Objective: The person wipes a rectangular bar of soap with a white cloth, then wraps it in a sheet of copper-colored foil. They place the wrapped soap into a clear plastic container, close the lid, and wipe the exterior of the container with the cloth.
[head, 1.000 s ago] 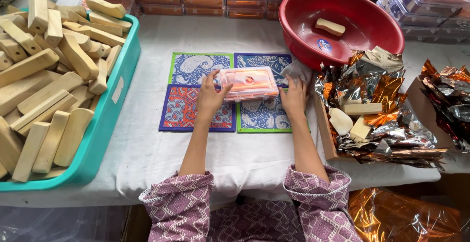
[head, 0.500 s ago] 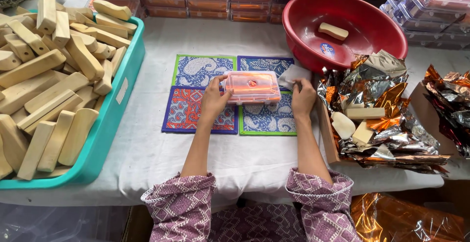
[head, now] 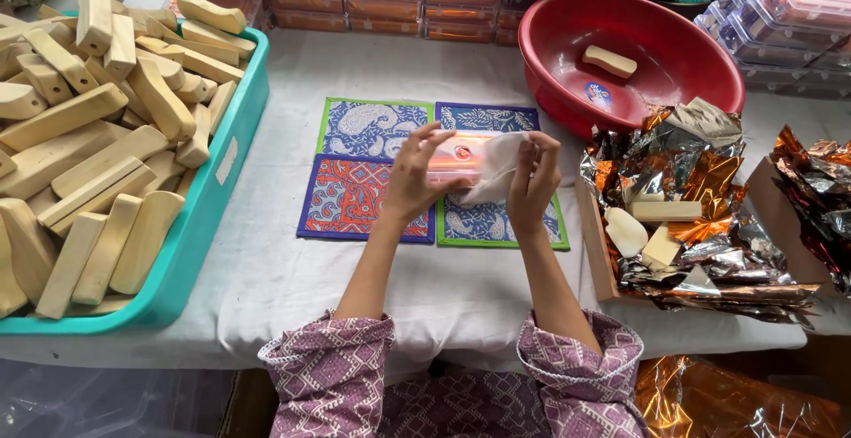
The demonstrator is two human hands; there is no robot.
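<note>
Your left hand has its fingers curled around the left end of a small clear plastic box with an orange-pink tint, lifted above the patterned mats; your right hand pinches a white cloth against the box's right end. The box looks light, thin-walled and smooth, so it likely flexes under pressure and may slip: hold it by the short ends or corners, not the broad faces. The cloth is soft and limp. Outward on the table: a teal tray of pale bars, a red basin, crumpled foil wrappers.
</note>
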